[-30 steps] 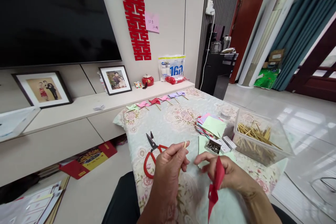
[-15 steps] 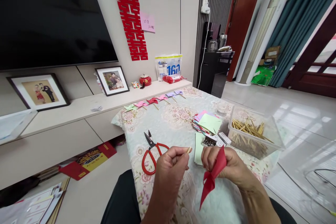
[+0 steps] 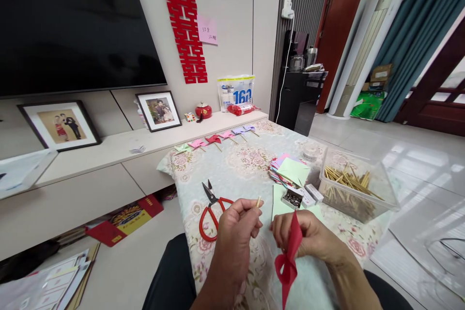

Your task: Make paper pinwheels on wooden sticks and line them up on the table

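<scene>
My left hand (image 3: 238, 232) pinches a thin wooden stick (image 3: 258, 201), and just its pale tip shows above the fingers. To its right, my right hand (image 3: 308, 235) is closed on a red paper pinwheel (image 3: 288, 261), whose folded blades hang down edge-on toward me. The two hands are apart. Red-handled scissors (image 3: 211, 208) lie with blades parted, left of my left hand. Beyond my right hand is a small open box of metal pins (image 3: 292, 197), with a stack of coloured paper squares (image 3: 290, 170) behind it.
A clear plastic bin (image 3: 358, 189) of wooden sticks stands at the right of the cloth-covered table (image 3: 250, 157). Several finished pinwheels (image 3: 213, 139) lie along the far edge. Behind them, a low cabinet (image 3: 119, 155) holds framed photos (image 3: 159, 110).
My left hand has tilted the stick more upright. My right hand has moved slightly left and lower, turning the pinwheel so its blades hang more vertically. The view has shifted a little.
</scene>
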A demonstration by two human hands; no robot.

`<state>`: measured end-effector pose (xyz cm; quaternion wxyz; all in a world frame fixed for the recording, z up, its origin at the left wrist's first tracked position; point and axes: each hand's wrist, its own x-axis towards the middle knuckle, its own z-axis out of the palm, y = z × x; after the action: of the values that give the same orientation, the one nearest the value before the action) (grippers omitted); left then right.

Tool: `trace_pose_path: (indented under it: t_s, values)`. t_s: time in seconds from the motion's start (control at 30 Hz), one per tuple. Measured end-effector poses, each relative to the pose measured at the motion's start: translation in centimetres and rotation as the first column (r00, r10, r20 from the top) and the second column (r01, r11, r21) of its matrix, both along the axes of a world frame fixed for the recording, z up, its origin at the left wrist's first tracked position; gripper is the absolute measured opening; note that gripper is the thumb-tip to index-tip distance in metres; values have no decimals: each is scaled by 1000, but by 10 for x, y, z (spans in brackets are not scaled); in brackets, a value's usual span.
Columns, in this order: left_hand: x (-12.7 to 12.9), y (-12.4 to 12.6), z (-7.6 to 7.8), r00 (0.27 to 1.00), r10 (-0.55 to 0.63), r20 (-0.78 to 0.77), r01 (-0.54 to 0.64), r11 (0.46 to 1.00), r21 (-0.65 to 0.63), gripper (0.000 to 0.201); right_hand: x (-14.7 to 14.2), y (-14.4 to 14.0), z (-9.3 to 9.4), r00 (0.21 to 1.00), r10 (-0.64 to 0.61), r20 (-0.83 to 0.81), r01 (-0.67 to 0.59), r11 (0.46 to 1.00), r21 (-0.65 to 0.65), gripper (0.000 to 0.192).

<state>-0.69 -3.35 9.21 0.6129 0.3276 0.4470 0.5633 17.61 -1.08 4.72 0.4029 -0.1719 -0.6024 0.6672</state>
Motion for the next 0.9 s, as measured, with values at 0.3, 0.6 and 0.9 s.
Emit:
trace_pose_path:
  t_s: [0.3,0.6,0.9]
  values:
    - [4,10,1,906,163,390,-147,987,-71,20,-32,-8,-12,966,231,118,-224,972,-69,36]
    - [2,15,-7,833,210,512,-196,977,-82,18,-32,-7,-20,976,199,83,-188,973,-131,39]
    - [-24,27,-16,930,315,191,-314,949,-38,35,-20,0,-30,977,99,-187,-127,982,-142,29]
